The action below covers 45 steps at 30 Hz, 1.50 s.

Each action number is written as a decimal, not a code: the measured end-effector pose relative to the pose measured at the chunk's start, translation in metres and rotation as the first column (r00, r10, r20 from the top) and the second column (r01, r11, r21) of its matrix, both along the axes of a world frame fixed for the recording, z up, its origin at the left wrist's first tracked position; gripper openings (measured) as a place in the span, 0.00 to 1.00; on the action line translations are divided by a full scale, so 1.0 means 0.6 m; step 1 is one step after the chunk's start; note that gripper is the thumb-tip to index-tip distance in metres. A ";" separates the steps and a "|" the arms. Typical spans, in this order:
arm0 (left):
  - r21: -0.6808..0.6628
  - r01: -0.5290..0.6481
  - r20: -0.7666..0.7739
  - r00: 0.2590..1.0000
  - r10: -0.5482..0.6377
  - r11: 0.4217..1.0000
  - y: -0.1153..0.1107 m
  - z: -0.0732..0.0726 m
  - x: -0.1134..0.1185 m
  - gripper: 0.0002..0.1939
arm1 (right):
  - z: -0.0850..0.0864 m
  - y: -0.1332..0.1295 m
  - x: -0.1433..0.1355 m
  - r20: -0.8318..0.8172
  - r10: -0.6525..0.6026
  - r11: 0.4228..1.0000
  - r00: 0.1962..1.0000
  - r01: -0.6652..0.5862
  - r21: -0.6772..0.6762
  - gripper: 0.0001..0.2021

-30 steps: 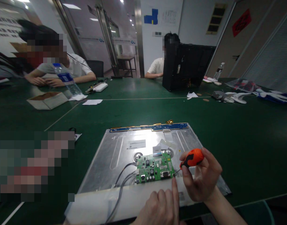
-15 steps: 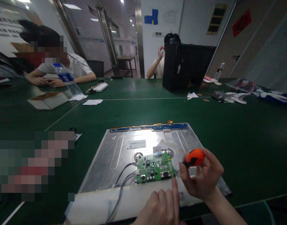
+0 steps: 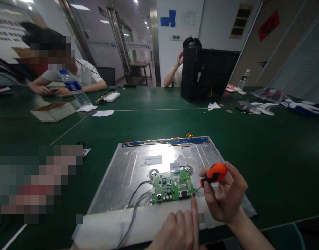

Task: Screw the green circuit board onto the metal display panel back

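Note:
My right hand (image 3: 226, 198) is closed around the orange-and-black handle of a screwdriver (image 3: 214, 173). The thin shaft slants down to the lower right corner of a green circuit board (image 3: 172, 187). My left hand (image 3: 176, 229) rests below the board, its index finger stretched out to that same corner by the screwdriver tip; the other fingers are curled, and no object shows in them. The board sits on the metal back of a flat display panel (image 3: 109, 184). Dark cables (image 3: 135, 211) run from the board's left side, and a flat ribbon cable (image 3: 174, 168) joins its top edge.
A blue strip board (image 3: 164, 141) lines the panel's far edge. Across the green table (image 3: 149, 121) stand a black casing (image 3: 209, 74), an open carton (image 3: 54, 111) and a water bottle (image 3: 74, 86). White gloves (image 3: 263, 108) lie at right. Two people sit on the far side.
My right thumb and fingers have shifted on the screwdriver handle, which tilts slightly differently, showing more shaft. My left hand stays in place.

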<state>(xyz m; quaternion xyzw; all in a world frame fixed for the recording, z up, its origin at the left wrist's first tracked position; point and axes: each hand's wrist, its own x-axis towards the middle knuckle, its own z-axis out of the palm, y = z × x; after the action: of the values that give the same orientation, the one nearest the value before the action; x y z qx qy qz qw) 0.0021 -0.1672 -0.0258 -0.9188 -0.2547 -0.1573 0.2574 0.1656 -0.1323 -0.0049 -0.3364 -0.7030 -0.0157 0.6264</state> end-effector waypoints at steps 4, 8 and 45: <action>0.009 -0.002 0.008 1.000 0.002 1.000 0.000 0.000 0.001 0.36 | -0.008 0.000 -0.003 0.001 -0.084 0.996 0.996 0.084 0.036 0.39; -0.003 0.000 0.002 1.000 0.000 1.000 -0.001 -0.005 -0.002 0.36 | -0.011 -0.001 -0.004 0.016 -0.155 0.987 0.988 0.154 0.048 0.39; 0.025 0.007 0.021 1.000 -0.007 1.000 -0.001 -0.005 -0.001 0.35 | -0.017 -0.002 -0.001 0.028 -0.163 0.986 0.986 0.162 0.042 0.39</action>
<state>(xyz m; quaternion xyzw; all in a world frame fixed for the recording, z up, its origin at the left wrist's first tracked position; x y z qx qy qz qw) 0.0018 -0.1676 -0.0286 -0.9146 -0.2521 -0.1712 0.2656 0.1649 -0.1337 -0.0150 -0.3801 -0.6824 -0.0859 0.6184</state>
